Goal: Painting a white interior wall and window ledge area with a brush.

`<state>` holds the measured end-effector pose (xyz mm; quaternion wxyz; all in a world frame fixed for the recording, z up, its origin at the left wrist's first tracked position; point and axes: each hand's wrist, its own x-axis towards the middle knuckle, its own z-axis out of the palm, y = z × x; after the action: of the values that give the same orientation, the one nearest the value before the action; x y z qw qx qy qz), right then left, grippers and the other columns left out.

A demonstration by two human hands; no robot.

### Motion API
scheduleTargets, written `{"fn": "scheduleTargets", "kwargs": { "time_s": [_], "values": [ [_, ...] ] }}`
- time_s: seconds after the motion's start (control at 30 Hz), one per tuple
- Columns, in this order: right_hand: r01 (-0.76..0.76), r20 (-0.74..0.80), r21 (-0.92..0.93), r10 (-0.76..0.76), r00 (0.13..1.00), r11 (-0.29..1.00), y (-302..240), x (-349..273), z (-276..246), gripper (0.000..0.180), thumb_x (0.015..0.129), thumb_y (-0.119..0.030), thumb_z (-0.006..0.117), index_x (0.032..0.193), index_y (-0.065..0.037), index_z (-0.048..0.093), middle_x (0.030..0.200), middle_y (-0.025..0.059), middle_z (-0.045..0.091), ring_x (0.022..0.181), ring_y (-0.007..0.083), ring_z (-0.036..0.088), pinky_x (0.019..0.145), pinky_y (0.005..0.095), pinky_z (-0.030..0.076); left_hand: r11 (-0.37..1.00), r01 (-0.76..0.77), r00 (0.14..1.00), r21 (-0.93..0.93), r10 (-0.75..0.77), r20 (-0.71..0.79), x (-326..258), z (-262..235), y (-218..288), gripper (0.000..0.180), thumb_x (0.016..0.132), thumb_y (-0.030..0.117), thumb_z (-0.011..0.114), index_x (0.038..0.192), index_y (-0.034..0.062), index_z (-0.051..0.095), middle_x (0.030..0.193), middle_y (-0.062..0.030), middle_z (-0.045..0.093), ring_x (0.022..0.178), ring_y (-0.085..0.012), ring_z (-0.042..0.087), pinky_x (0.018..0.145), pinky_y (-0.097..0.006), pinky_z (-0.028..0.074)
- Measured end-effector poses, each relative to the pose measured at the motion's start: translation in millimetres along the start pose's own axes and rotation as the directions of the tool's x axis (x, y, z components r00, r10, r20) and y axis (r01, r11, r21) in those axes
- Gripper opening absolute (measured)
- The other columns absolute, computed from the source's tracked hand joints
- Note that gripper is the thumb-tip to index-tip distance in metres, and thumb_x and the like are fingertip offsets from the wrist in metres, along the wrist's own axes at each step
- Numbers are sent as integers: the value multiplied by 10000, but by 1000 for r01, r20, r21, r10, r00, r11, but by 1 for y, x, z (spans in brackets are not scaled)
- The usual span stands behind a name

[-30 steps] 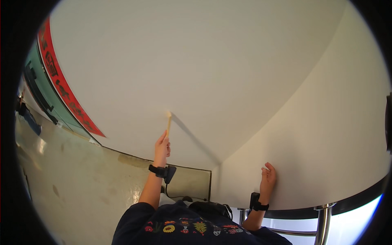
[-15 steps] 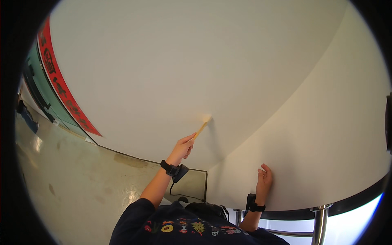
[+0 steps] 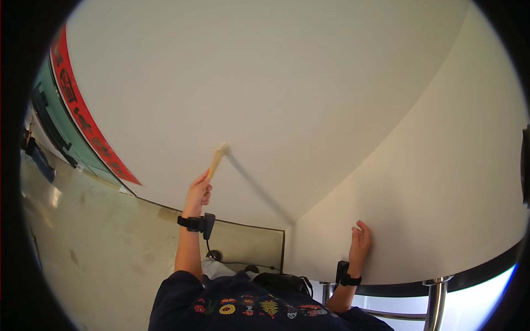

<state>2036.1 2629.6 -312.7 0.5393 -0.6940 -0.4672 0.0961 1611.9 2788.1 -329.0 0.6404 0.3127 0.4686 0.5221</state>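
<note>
My left hand is closed around the handle of a slim, pale yellow brush. Its light tip meets the large white wall in front of me, and a long thin shadow runs from it toward the corner. The tip is too small to show its bristles clearly. To the right, my right hand is held up beside the adjoining white wall, holding nothing, its fingers loosely bent and apart. Whether it touches that wall I cannot tell. Each wrist wears a black strapped device.
A red banner with dark lettering runs along the left wall, beside greenish glass. Below right, a metal rail stands by a dark-edged opening. Grey floor spreads to the left, where part of another person shows far off.
My left hand has moved left with the brush, its tip now farther left and slightly higher on the wall. My right hand has hardly moved.
</note>
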Motion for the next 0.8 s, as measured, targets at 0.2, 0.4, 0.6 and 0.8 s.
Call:
{"fn": "scheduleTargets", "kwargs": {
  "time_s": [0.2,0.4,0.6,0.8],
  "values": [
    [-11,-4,20,11,1000,1000,1,0,-1,243,842,-97,502,1068,-11,531,1006,90,580,825,158,558,711,269,441,992,-116,940,-37,98,-326,3,-37,6,382,866,201,476,1247,185,452,615,47,397,387,-21,260,320,-171,184],
    [-30,3,6,30,1000,1000,-8,-1,2,254,840,-93,502,1076,-4,527,1010,91,579,836,160,559,728,271,443,978,-211,936,8,204,-286,2,-21,13,389,869,179,466,1257,185,442,607,52,385,384,-16,270,317,-169,198],
    [-32,3,27,32,999,999,-13,-1,3,259,839,-96,506,1081,-4,525,1016,87,575,838,156,554,734,268,440,995,-98,994,16,99,-38,-14,45,2,387,875,177,476,1260,182,440,596,65,379,394,-14,281,329,-171,198],
    [-37,0,32,37,999,999,-28,-1,6,252,842,-96,504,1076,-7,526,1007,84,575,834,152,552,739,264,435,998,5,986,63,-15,166,-19,76,5,383,876,187,479,1257,182,444,604,64,381,403,-15,278,344,-174,192]
  ]
}}
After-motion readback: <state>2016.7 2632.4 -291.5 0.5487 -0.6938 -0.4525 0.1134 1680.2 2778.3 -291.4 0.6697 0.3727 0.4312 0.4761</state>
